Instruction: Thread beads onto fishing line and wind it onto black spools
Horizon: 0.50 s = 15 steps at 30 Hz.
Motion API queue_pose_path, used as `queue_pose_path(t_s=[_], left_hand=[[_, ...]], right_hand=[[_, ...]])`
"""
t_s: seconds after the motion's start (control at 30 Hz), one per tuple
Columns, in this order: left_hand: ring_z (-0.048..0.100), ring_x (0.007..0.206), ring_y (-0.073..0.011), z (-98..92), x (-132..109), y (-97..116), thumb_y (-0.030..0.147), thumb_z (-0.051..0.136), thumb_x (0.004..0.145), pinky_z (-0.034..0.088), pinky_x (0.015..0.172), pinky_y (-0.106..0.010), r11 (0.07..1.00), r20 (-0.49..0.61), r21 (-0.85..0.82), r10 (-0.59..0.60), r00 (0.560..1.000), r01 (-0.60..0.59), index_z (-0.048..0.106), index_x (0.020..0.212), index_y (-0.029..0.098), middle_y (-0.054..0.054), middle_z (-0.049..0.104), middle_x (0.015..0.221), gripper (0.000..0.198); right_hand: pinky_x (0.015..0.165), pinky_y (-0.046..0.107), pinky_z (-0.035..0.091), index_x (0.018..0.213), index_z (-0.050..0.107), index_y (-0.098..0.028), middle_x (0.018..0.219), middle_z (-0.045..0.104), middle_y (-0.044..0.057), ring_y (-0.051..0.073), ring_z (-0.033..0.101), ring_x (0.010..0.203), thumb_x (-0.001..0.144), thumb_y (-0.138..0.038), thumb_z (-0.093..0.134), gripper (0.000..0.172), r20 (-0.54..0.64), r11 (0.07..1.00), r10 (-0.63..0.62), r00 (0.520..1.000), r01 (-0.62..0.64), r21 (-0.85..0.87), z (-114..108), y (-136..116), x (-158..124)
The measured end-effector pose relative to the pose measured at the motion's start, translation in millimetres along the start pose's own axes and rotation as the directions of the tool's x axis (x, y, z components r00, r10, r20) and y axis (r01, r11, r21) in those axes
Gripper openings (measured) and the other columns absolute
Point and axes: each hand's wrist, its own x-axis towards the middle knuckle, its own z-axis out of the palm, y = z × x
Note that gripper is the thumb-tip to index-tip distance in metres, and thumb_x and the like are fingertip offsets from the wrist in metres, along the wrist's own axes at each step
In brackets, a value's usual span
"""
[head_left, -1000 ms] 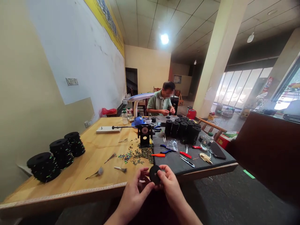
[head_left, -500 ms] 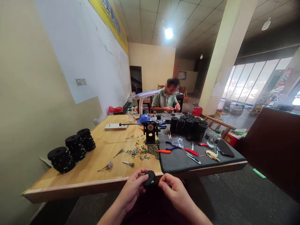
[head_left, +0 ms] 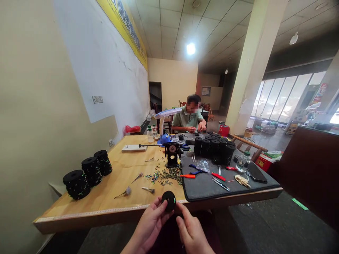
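A black foam spool [head_left: 166, 197] is pinched between the thumb and fingers of my left hand [head_left: 149, 222], just off the table's front edge. A small bright green bit shows on its right rim. My right hand [head_left: 192, 229] is close on the right, its index fingertip at the spool's edge. Its thumb is bent below and the other fingers are curled. A tiny tip shows under them, but I cannot make out what it belongs to. Beyond my hands, small beads or metal pieces [head_left: 172, 174] are spread on the wooden table [head_left: 106, 190].
Black spools [head_left: 90, 171] stand at left, with several more [head_left: 212, 146] on the grey mat [head_left: 203, 188]. A black winding device [head_left: 172, 155], orange-handled tool [head_left: 187, 176], blue pliers [head_left: 196, 170], snips [head_left: 220, 183] and a bottle [head_left: 243, 161] lie around. Opposite sits a person [head_left: 186, 118].
My left hand has raised and tilted the spool so its flat face shows more. From a pinch apart from it, my right hand has come to its edge. The view has shifted upward.
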Motion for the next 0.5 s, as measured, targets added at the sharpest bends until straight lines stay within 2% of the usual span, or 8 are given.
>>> queue_pose_path(t_s=[0.1,0.17,0.23,0.3,0.37,0.5], left_hand=[[0.068,0.074,-0.0135,2.5,2,-8,0.008,0.074,0.071,0.055,0.066,-0.022,0.997,-0.065,-0.08,-0.001,0.998,-0.004,0.066,0.087,0.015,-0.005,0.073,0.088,0.019],[0.069,0.075,-0.0135,6.8,2,-14,0.006,0.074,0.07,0.054,0.066,-0.021,0.994,-0.099,-0.107,0.024,0.995,-0.034,0.066,0.086,0.015,-0.005,0.073,0.087,0.02],[0.069,0.078,-0.0144,11.9,0,-18,0.005,0.075,0.068,0.054,0.069,-0.021,0.99,-0.108,-0.113,0.07,0.992,-0.083,0.066,0.084,0.016,-0.005,0.073,0.085,0.021],[0.069,0.078,-0.0142,16.0,-1,-22,0.007,0.078,0.065,0.054,0.072,-0.02,0.986,-0.098,-0.111,0.113,0.989,-0.123,0.065,0.082,0.016,-0.003,0.074,0.083,0.023],[0.069,0.078,-0.0133,17.9,-2,-23,0.009,0.08,0.063,0.053,0.072,-0.019,0.983,-0.092,-0.116,0.133,0.987,-0.144,0.065,0.081,0.017,-0.002,0.074,0.081,0.025],[0.068,0.078,-0.0136,17.7,-1,-25,0.014,0.084,0.059,0.052,0.071,-0.02,0.982,-0.095,-0.136,0.116,0.989,-0.129,0.064,0.079,0.018,-0.001,0.074,0.081,0.029]], right_hand=[[0.039,0.021,0.025,0.13,0.049,-0.016,0.046,0.04,-0.007,0.009,0.03,0.037,0.084,-0.057,0.051,0.062,0.009,0.992,0.059,0.998,-0.059,0.111,15,15,5],[0.042,0.022,0.033,0.123,0.056,-0.019,0.056,0.049,-0.003,0.01,0.038,0.041,0.079,-0.059,0.057,0.059,-0.031,0.956,0.074,0.997,-0.062,0.288,24,16,10],[0.055,0.024,0.044,0.11,0.063,-0.021,0.071,0.058,0.002,0.014,0.052,0.057,0.074,-0.058,0.064,0.052,-0.081,0.891,0.075,0.994,-0.03,0.454,30,13,15],[0.063,0.026,0.047,0.102,0.066,-0.022,0.077,0.06,0.004,0.017,0.057,0.069,0.069,-0.057,0.069,0.048,-0.094,0.837,0.091,0.991,-0.025,0.547,33,10,18],[0.056,0.026,0.046,0.102,0.065,-0.023,0.069,0.058,0.002,0.017,0.057,0.063,0.066,-0.057,0.071,0.05,-0.073,0.811,0.131,0.989,-0.065,0.581,33,9,19],[0.039,0.022,0.035,0.105,0.063,-0.021,0.052,0.049,-0.004,0.011,0.045,0.041,0.066,-0.06,0.07,0.055,-0.048,0.794,0.176,0.983,-0.113,0.598,33,12,20]])
